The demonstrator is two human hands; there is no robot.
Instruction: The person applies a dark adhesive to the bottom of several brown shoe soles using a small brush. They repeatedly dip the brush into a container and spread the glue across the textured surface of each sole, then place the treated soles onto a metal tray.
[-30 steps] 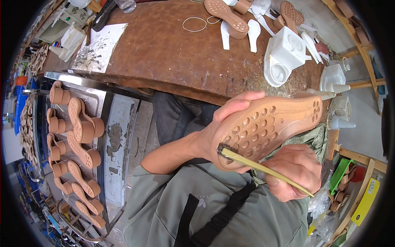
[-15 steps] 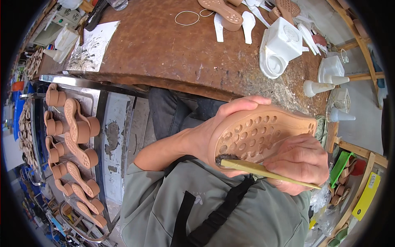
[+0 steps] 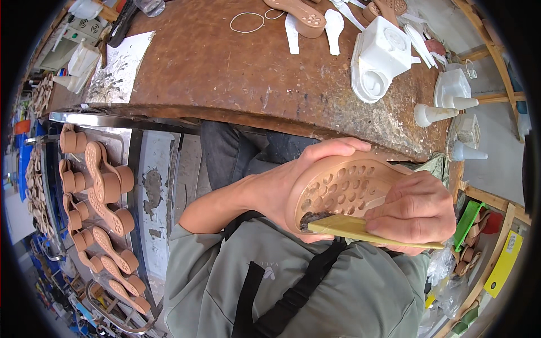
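A tan shoe sole (image 3: 321, 194), its inner face dotted with round hollows, is tilted up in front of my chest. My left hand (image 3: 315, 163) grips its rounded left end, thumb along the upper rim and fingers beneath. In my right hand (image 3: 414, 217) is a brush (image 3: 355, 228) with a flat yellowish handle, pinched between thumb and fingers. The brush's dark bristles (image 3: 316, 216) touch the sole's inside near the lower left rim. My right hand hides much of the sole's other end.
A worn brown table (image 3: 225, 67) lies ahead, holding a white plastic container (image 3: 383, 56), nozzle-tipped bottles (image 3: 434, 114) and another sole (image 3: 298, 17). At left, several heeled soles (image 3: 104, 172) rest on a metal tray (image 3: 121, 138). A yellow panel (image 3: 503, 265) stands at right.
The sole has turned a little in my left hand. The brush's handle shows its broad side more, its bristles still at the lower left rim.
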